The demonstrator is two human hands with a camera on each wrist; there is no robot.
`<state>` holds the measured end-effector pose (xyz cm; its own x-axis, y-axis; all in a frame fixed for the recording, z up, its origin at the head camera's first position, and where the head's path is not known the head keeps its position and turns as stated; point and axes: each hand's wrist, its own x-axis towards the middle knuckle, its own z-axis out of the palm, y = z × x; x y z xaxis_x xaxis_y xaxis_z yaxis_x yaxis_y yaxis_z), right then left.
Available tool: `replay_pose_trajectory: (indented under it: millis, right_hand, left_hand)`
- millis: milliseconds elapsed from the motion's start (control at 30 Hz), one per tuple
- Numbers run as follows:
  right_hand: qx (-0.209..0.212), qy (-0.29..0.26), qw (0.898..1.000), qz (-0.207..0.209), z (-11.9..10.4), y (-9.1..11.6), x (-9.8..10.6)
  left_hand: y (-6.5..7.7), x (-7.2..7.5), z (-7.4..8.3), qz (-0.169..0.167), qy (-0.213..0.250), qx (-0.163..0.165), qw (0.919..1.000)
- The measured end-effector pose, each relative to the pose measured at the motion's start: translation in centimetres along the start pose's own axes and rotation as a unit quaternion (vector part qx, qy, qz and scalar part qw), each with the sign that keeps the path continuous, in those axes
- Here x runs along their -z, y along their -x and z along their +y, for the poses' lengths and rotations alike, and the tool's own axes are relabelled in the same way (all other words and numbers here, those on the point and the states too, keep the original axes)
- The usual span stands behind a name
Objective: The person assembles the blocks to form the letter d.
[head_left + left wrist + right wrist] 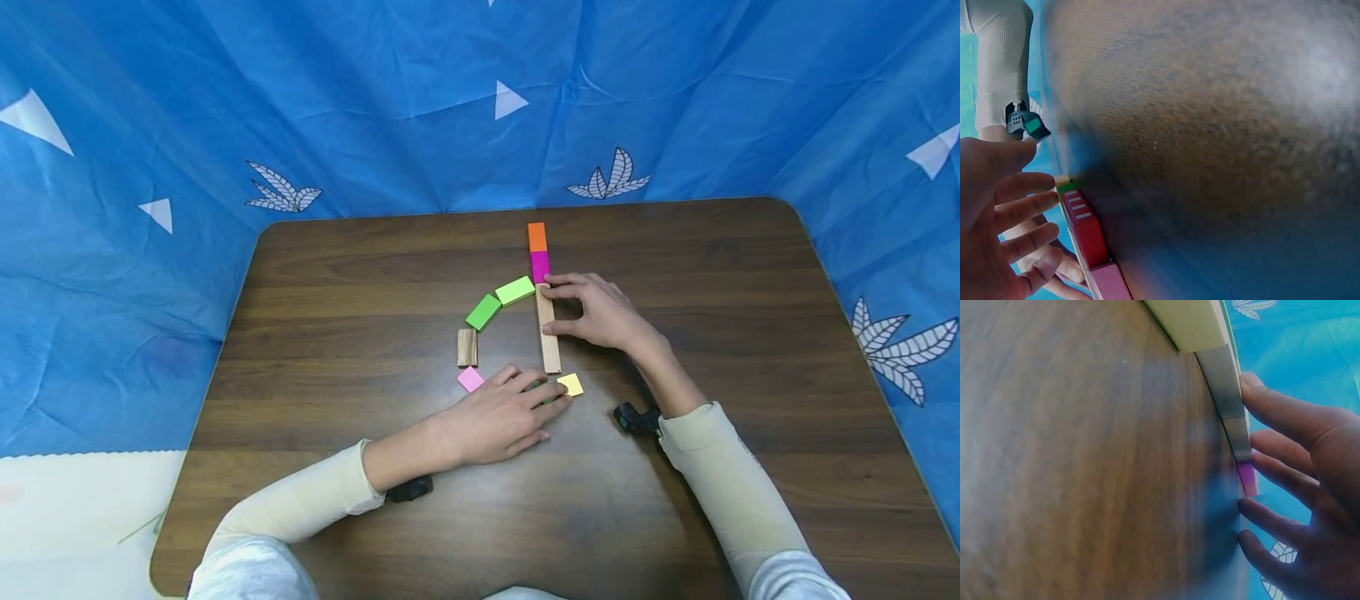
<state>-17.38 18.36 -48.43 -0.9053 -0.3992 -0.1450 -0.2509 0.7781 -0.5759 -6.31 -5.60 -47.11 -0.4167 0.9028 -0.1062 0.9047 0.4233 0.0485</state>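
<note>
My right hand (600, 312) touches the right side of a straight column with its fingertips. Two pale wooden blocks (547, 329) form its near part, with a magenta block (540, 267) and an orange block (537, 237) beyond. My left hand (498, 417) lies spread over the curve's near side, covering most of a red block (1085, 231) and a green block (1067, 187). Past its fingertips a yellow block (571, 384) shows; a pink block (471, 379) sits by its knuckles. The curve continues through a striped wooden block (467, 347), a green block (483, 312) and a lime block (515, 291).
The brown wooden table (337, 308) spreads around the blocks. A blue patterned cloth (420, 108) hangs behind it and at both sides. Black wrist cameras (636, 418) are strapped under both forearms, close to the tabletop.
</note>
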Motion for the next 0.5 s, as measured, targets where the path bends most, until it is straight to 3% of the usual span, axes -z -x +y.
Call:
replay_pose_trajectory:
  millis: [500]
  right_hand:
    - [-0.011,-0.002,1.000,0.001,0.13,-0.03,0.01]
  left_hand:
    - [0.25,-0.36,-0.31,0.016,0.022,0.015,0.9995]
